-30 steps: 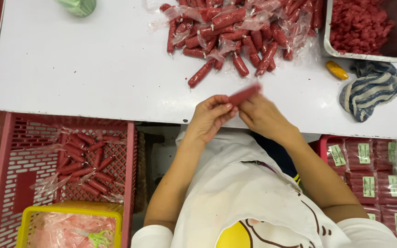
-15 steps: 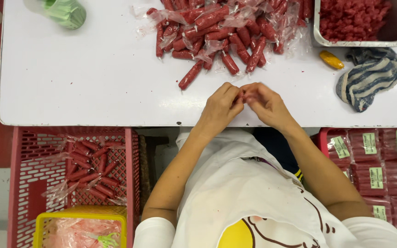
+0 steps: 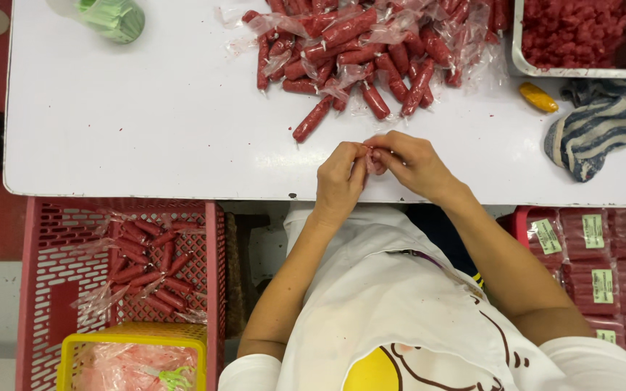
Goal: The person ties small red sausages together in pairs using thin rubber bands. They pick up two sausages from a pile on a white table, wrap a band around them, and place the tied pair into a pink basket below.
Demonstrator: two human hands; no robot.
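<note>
**Both hands closed on one wrapped red roll at the table's near edge**

Nearest to us, below the table edge, we see a red plastic crate (image 3: 52, 289) on the left holding wrapped red rolls, with a yellow basket (image 3: 132, 340) at its near end. On the right lie stacked sealed packs (image 3: 603, 268) with pale labels.

On the white table (image 3: 146, 130), near its front edge, our left hand (image 3: 340, 177) and right hand (image 3: 411, 163) meet. The fingers of both hands are curled in and pinched together on a small red roll (image 3: 377, 158) in clear film. Only a short part of the roll shows between the fingertips; the rest is hidden. The two hands touch at the fingertips.

Just beyond the hands, a single wrapped roll (image 3: 311, 119) lies tilted, apart from them. Farther back we see the pile of wrapped rolls (image 3: 371, 51) with loose clear film. To the right sit a small yellow object (image 3: 539, 98) and a striped cloth (image 3: 599, 127). At the far right corner stands a metal tray (image 3: 581, 71) of red filling. At the far left lies a green-topped container (image 3: 114, 16).
</note>
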